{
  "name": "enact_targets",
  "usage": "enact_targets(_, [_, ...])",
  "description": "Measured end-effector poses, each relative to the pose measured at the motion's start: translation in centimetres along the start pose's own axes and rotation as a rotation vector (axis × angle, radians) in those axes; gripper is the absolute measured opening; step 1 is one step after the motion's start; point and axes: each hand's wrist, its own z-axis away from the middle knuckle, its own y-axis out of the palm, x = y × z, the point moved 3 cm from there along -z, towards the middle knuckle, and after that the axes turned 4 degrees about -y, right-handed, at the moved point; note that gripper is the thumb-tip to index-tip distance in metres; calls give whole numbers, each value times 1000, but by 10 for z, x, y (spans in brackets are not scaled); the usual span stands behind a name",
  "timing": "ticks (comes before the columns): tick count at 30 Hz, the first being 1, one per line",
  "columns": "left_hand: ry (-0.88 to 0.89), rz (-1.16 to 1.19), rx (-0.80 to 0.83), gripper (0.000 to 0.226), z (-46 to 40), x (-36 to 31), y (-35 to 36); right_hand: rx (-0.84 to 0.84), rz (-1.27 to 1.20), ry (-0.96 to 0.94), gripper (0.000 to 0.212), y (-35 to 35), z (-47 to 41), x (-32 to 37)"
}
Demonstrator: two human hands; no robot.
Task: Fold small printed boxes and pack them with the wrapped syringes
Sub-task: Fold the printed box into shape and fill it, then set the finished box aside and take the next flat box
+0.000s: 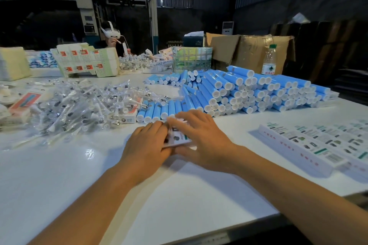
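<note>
Hands: both lie on one small printed box [177, 137] at mid-counter, the box between and under them.
Left hand [147, 146]: fingers curled over the box's left edge, gripping it.
Right hand [201, 139]: fingers spread over the box's top and far end, thumb along its near side, holding it down on the counter [59, 175].
Wrapped syringes [79, 103]: a loose heap in clear wrappers, beyond and to the left of the left hand.
Blue tubes [239, 89]: a big stack with white caps, just beyond both hands and running off to the right; the nearest row lies close to the fingertips.
Flat box blanks [310, 143]: a printed stack to the right of the right hand, well apart from it.
Water bottle [269, 59]: upright, far beyond the right hand, behind the tubes.
</note>
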Motion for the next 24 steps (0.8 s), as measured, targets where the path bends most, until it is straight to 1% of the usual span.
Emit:
enact_targets(1, [34,25,9,40,1,-2,-1,55,19,-43,68,-1,0,2])
enact_targets(2, [47,62,27,40,1,-2,-2,111,39,-59,67,-5,0,3])
enact_targets(3, [50,113,41,45,1,-2,-3,145,83,-68,66,-11,0,3])
enact_targets(5, [19,174,44,66,-1,1,-5,139,161,-46,60,-25,9,-1])
enact_targets(6, [-15,166,35,72,-1,4,-5,119,172,11,55,-33,19,-4])
enact_targets(7, [-58,149,27,71,0,9,-4,94,165,98,51,-40,34,-9])
enact_targets(9, [-155,125,50,61,1,18,1,99,187,302,44,-50,71,-20])
enact_targets(10, [-186,134,79,55,1,20,4,140,260,395,43,-54,93,-28])
enact_targets(12, [-175,160,138,45,0,19,12,223,440,583,44,-65,136,-51])
enact_targets(14, [-130,176,184,37,-1,14,18,217,507,766,44,-81,167,-76])
enact_targets(15, [-119,187,204,34,-2,13,21,200,506,820,44,-88,177,-85])
enact_targets(16, [-113,198,218,31,-2,12,23,194,515,844,44,-91,184,-93])
enact_targets(20, [-105,221,231,24,-1,9,25,266,595,909,43,-98,191,-107])
enact_targets(22, [-97,232,226,22,0,8,24,269,666,863,43,-101,177,-103])
enact_targets(24, [-97,246,229,21,0,8,24,182,615,758,42,-100,146,-89])
